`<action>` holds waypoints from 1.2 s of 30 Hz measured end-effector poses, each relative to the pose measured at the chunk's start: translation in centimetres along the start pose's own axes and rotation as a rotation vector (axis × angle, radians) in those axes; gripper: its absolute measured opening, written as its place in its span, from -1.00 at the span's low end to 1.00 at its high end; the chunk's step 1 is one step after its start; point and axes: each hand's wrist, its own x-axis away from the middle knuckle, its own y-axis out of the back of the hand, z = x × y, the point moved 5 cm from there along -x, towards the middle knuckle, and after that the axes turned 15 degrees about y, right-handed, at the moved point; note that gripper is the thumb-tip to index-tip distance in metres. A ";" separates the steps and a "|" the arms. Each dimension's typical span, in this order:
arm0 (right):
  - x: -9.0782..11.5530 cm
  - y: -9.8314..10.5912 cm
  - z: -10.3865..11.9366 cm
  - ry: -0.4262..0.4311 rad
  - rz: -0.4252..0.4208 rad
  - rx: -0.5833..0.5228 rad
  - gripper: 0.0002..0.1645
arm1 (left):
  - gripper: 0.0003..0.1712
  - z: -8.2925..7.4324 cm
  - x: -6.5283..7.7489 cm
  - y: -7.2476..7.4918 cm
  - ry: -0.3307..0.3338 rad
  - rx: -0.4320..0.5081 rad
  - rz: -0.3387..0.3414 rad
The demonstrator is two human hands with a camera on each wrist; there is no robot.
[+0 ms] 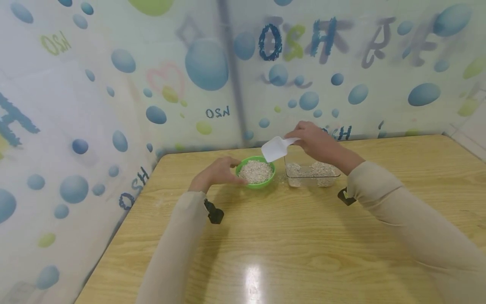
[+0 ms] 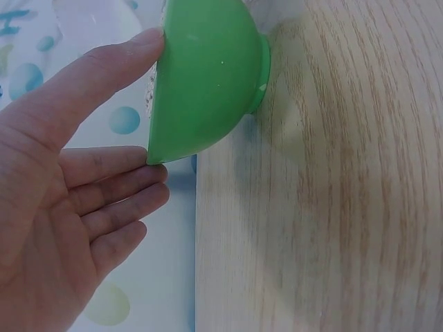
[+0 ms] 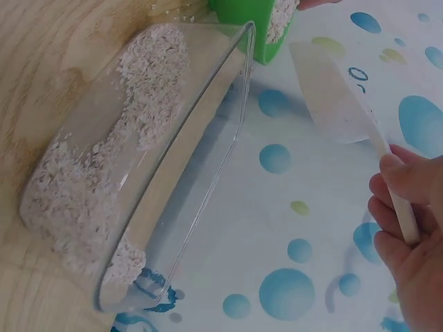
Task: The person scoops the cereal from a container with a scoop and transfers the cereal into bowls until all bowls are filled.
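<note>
A green bowl (image 1: pixel 265 184), heaped with pale oat flakes (image 1: pixel 256 172), stands on the table. My left hand (image 1: pixel 220 172) holds it at the left, thumb and index finger against the rim; the other fingers extend beside it in the left wrist view. My right hand (image 1: pixel 313 141) grips a white scoop (image 1: pixel 275 149) by its handle (image 3: pixel 400 207). The scoop is tilted above the bowl's far right rim, apart from it; no flakes show on its visible surface. Under the right hand is a clear rectangular container (image 3: pixel 187 131) with more flakes (image 3: pixel 149 76) in it.
The wooden table (image 1: pixel 273 240) ends at a wall (image 1: pixel 171 126) covered with blue and green dots and lettering, behind and on the left. A few flakes are scattered on the table between bowl and container. Dark straps (image 1: pixel 214 213) hang at both wrists.
</note>
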 end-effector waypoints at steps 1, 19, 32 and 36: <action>0.3 0.1 -0.2 -0.010 -0.004 -0.004 -0.69 | -0.11 0.0 0.0 0.0 -0.002 0.001 -0.001; 5.2 2.9 -2.6 -0.194 0.100 -0.099 -0.69 | -0.09 0.1 0.1 0.0 0.003 0.019 -0.001; 9.4 3.2 -4.1 -0.338 0.184 -0.197 -0.65 | -0.09 0.2 0.2 -0.2 -0.003 0.041 0.002; 10.3 2.8 -4.5 -0.318 0.179 -0.177 -0.67 | -0.10 0.1 0.3 -0.1 -0.001 0.031 -0.003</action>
